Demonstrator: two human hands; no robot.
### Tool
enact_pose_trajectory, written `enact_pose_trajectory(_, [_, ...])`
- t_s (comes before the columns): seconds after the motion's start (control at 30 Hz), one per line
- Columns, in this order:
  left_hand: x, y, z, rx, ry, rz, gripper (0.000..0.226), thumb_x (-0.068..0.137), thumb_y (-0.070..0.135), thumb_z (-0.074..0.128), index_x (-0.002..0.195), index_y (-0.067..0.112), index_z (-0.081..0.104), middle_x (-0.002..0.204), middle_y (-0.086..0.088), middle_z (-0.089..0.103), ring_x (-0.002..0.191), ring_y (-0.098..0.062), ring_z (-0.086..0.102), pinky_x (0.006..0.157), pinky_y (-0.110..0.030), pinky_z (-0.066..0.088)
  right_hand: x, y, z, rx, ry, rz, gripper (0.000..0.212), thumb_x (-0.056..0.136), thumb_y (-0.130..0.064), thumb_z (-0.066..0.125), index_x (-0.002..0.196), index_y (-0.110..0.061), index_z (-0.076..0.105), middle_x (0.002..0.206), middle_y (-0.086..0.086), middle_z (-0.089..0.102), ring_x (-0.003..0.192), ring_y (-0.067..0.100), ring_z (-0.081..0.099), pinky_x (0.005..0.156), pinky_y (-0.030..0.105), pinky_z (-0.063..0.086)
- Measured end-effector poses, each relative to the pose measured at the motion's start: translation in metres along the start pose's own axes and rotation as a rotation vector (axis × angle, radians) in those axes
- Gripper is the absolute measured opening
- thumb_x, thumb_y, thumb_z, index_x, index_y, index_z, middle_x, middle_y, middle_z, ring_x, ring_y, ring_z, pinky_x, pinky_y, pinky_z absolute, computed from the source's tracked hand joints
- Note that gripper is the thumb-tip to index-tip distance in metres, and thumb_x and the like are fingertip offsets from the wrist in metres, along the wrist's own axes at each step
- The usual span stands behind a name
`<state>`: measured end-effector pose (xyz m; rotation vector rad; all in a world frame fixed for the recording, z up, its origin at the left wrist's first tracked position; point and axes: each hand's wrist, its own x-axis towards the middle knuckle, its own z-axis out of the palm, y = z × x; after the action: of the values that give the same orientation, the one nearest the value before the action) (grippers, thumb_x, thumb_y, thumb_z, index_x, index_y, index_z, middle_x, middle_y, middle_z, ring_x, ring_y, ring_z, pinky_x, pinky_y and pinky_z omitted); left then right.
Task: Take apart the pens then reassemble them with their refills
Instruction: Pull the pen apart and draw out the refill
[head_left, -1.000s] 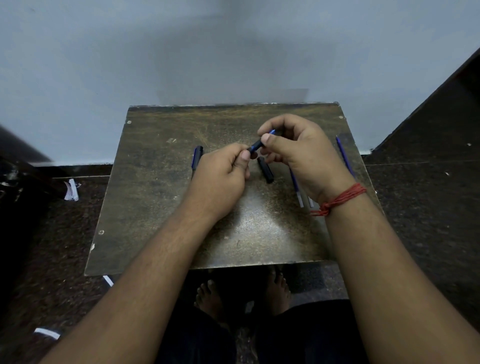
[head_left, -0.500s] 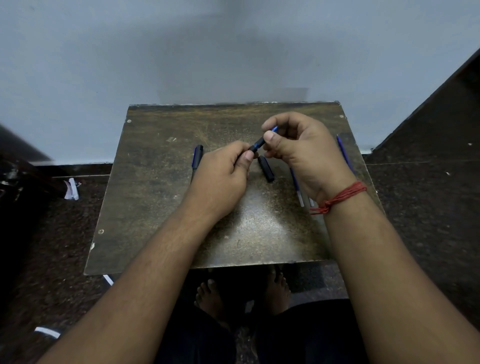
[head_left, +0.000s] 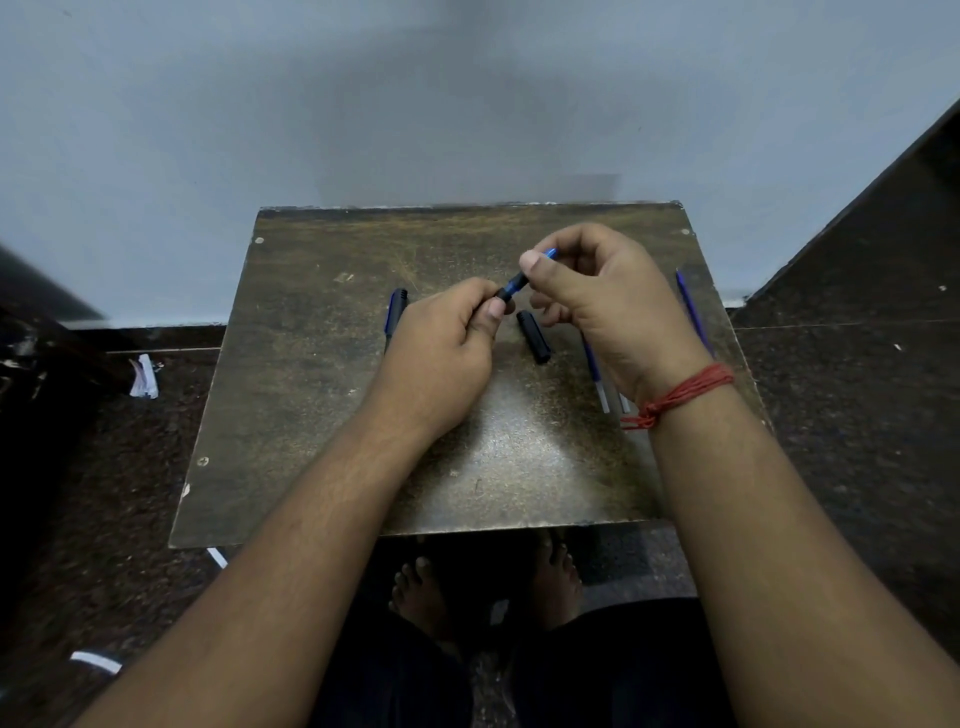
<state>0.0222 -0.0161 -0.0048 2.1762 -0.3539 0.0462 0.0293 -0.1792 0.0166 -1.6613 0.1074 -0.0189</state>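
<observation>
Both hands hold one blue and black pen (head_left: 514, 285) above the middle of the small table (head_left: 311, 405). My left hand (head_left: 441, 353) grips its lower black end. My right hand (head_left: 597, 296) pinches its upper blue end between thumb and fingers. A black pen cap (head_left: 535, 336) lies on the table just below the held pen. Another capped pen (head_left: 396, 312) lies to the left, partly behind my left hand. Blue refills (head_left: 595, 374) lie to the right, partly hidden by my right wrist, and one more thin blue refill (head_left: 693, 312) rests near the right edge.
The table stands against a pale wall (head_left: 363, 104). Dark speckled floor (head_left: 857, 415) surrounds it, with paper scraps (head_left: 143, 376) at the left. My bare feet (head_left: 421, 587) show under the table's near edge.
My right hand has lifted slightly and shifted right, with its thumb now higher on the pen's blue end. The left hand stays in place on the black end.
</observation>
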Motion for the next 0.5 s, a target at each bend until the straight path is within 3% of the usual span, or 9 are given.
enact_pose_trajectory(0.1, [0.0001,-0.0004,0.0001,0.000,0.002,-0.003,0.020,0.102,0.023,0.047,0.102,0.017,0.067,0.067,0.010,0.054,0.057,-0.004,0.047,0.051,-0.017,0.034,0.0009,-0.0007,0.0015,0.003,0.012,-0.023,0.006,0.092,-0.007,0.067,0.092,-0.012,0.065,0.082,0.012,0.064,0.073,0.017,0.065,0.066,0.030,0.055])
enact_pose_trajectory(0.27, [0.0002,-0.0001,0.0003,-0.021,-0.002,-0.007,0.021,0.103,0.023,0.046,0.106,0.020,0.067,0.066,0.011,0.054,0.057,-0.004,0.048,0.054,-0.025,0.036,0.0026,-0.0049,-0.0039,0.220,0.066,-0.040,0.019,0.091,0.007,0.060,0.101,-0.008,0.062,0.088,0.005,0.069,0.084,0.020,0.068,0.074,0.033,0.057])
enact_pose_trajectory(0.37, [-0.0003,0.0016,-0.0005,-0.022,0.014,0.003,0.023,0.103,0.021,0.046,0.116,0.019,0.065,0.068,0.016,0.053,0.060,0.004,0.050,0.057,-0.016,0.035,0.0023,-0.0068,-0.0067,0.293,0.108,-0.032,0.020,0.092,0.008,0.059,0.105,-0.008,0.057,0.089,0.004,0.071,0.085,0.019,0.069,0.073,0.031,0.058])
enact_pose_trajectory(0.5, [-0.0010,0.0037,-0.0014,-0.032,0.029,0.026,0.027,0.102,0.016,0.047,0.123,0.024,0.062,0.069,0.023,0.052,0.062,0.009,0.051,0.057,-0.006,0.033,0.0013,-0.0056,-0.0049,0.146,0.083,-0.067,0.018,0.091,0.004,0.063,0.101,-0.011,0.060,0.092,0.007,0.072,0.089,0.020,0.072,0.075,0.033,0.058])
